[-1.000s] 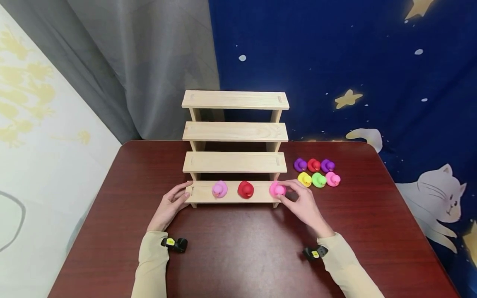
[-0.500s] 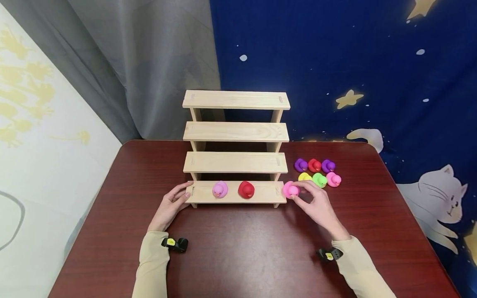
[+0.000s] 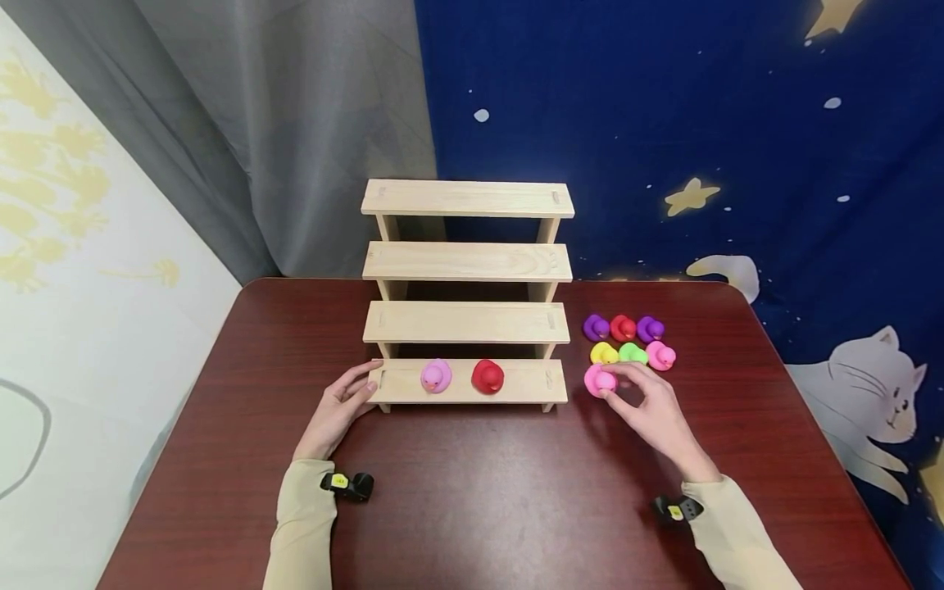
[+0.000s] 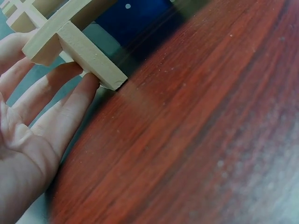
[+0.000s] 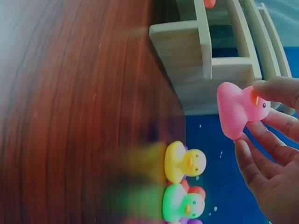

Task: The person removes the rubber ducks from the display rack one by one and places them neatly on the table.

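Observation:
My right hand (image 3: 659, 414) pinches a bright pink rubber duck (image 3: 598, 380) between thumb and fingertips, just right of a four-step wooden display stand (image 3: 465, 321). In the right wrist view that pink duck (image 5: 233, 112) is raised off the tabletop, its orange beak under the thumb. At the stand's lowest step, my left hand (image 3: 333, 416) grips the left end, and in the left wrist view its fingers (image 4: 70, 98) reach the wooden leg (image 4: 91, 56). A light purple-pink duck (image 3: 436, 376) and a red duck (image 3: 487, 376) sit on this step.
Right of the stand, two rows of ducks stand on the dark red table (image 3: 472, 492): purple (image 3: 596, 328), red (image 3: 623, 328) and purple behind; yellow (image 3: 604, 353), green (image 3: 632, 352) and pink (image 3: 660, 356) in front. A grey curtain (image 3: 310, 123) and blue backdrop hang behind.
My right hand has carried the bright pink duck rightward, from the right end of the lowest step to beside the stand, near the duck rows. My left hand stays at the step's end.

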Motion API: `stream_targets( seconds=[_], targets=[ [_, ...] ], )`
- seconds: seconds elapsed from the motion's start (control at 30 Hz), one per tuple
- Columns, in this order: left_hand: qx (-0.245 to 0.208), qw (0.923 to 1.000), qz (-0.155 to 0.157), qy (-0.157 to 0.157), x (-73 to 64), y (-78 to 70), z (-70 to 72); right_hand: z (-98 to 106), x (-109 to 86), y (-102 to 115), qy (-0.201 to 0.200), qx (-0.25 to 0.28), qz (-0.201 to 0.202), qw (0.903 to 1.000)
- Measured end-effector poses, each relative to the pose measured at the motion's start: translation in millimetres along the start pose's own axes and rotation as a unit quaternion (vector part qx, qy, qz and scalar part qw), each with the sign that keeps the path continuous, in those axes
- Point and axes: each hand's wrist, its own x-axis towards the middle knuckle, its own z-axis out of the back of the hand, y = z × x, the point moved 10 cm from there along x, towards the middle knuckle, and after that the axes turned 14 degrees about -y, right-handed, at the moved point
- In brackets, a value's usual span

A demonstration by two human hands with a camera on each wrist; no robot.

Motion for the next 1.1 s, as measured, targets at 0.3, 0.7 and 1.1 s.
stream_targets(
  seconds=[0.3, 0.7, 1.1],
  targets=[
    [-0.007, 0.9999, -0.006, 0.005, -0.3, -0.7, -1.1, 8, -9.0, -20, -0.004, -0.031, -0.029, 0.9991],
    [0.013, 0.9999, -0.003, -0.010, 0.1, -0.3, 0.7, 6, -24.6, -40, 0.016, -0.072, -0.059, 0.9955],
    [0.015, 0.9998, -0.004, -0.014, 0.9, 2.3, 2.2, 3, -27.8, -54, 0.017, -0.058, -0.088, 0.9943]
  ],
)
